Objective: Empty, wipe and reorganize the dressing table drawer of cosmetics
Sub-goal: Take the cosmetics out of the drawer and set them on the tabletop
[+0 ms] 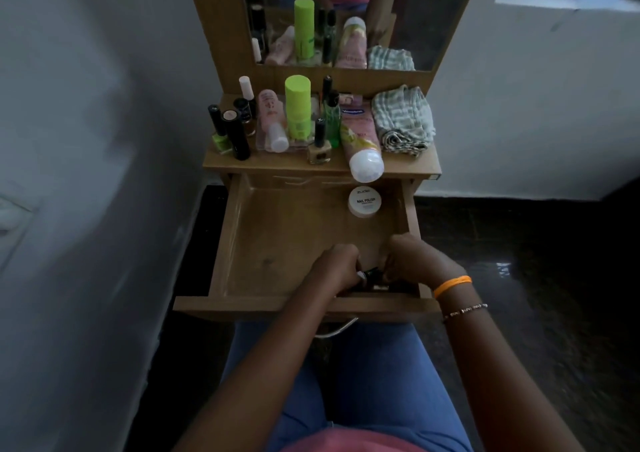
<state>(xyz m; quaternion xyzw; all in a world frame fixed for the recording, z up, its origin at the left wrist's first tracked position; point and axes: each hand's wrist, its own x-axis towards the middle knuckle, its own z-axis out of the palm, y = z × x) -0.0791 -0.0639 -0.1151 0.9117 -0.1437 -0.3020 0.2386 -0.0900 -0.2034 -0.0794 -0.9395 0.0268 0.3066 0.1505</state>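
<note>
Drawer (242, 244): pulled out toward the person, a shallow box of light brown wood-grain board with a flat, slightly glossy floor; a curved metal handle (337, 330) shows under its front panel.
Left hand (334, 270): inside the drawer at the front right corner, fingers curled down onto a small dark item (372, 273); what exactly they clamp is hidden.
Right hand (414, 261): just beside the left, fingers bent down at the same dark item; I cannot tell whether they pinch it or only touch it.
Dark item: small, black and shiny, wedged between both hands near the drawer's front wall; its shape is mostly covered.
Jar (364, 201): round, white, low, at the back right of the drawer; lid reads "NAIL POLISH" under a small brand word I cannot read surely.
Desk (277, 166): same wood-grain board, crowded with cosmetics.
Green bottle (298, 107): matte lime cylinder standing upright.
Pink tube (362, 143): soft plastic, lying down, its white round cap hanging over the desk edge above the drawer.
Nail polish bottles (221, 133): small glass, black caps, at the left.
Cloth (403, 119): folded checked fabric, grey-green and white, at the right.
Blue label (353, 111): white writing, blurred.
Mirror (346, 19): reflects the bottles and cloth.
Wristbands (452, 283): an orange thread and a beaded string on the right wrist.
</note>
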